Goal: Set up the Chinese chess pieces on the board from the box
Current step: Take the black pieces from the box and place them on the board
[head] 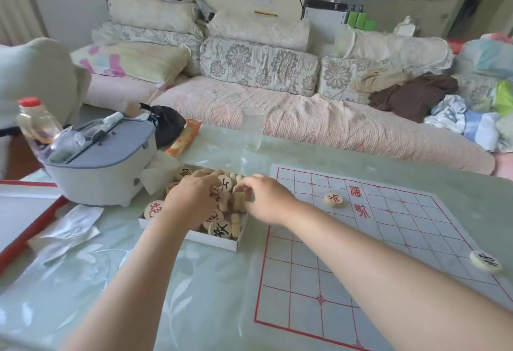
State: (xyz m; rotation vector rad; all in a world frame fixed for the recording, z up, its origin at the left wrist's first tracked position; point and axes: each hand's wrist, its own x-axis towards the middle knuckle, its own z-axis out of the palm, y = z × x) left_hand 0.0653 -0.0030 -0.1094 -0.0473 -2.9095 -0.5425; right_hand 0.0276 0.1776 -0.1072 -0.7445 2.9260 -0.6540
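1. The box (195, 237), a shallow white tray, lies on the table just left of the board's left edge. It is full of round wooden pieces (220, 229), some lying flat with red or black characters up.
2. Along the box's right side a few upright pieces (236, 223) stand on edge in a row.
3. The left hand (191, 202) reaches in from the near side and lies over the middle of the box, palm down. Its fingers are bent into the heap, but they hide what is under them, so I cannot tell whether it holds a piece.
4. The right hand (268, 202) crosses the board's far-left corner to the right side of the box. Its fingers and thumb are curled narrowly round the far end of the upright row, pinching it.
5. The board (361, 253), a thin sheet with a red grid, lies flat to the right of the box.
6. A red-marked piece (333, 200) lies flat on the far half of the board, well apart from both hands.
7. A black-marked piece (485, 261) lies at the board's right edge.
8. The table (172, 295) has a pale green glossy top.
9. On it, far of the box, stands a clear plastic cup (253, 128).
10. To the far left a grey case (105, 167) stands beside a red-capped bottle (34, 121), a black pouch (168, 124) and an orange packet (184, 137).
11. White paper (75, 225) lies crumpled left of the box.
12. A sofa (277, 112) piled with cushions and clothes runs along the far side.
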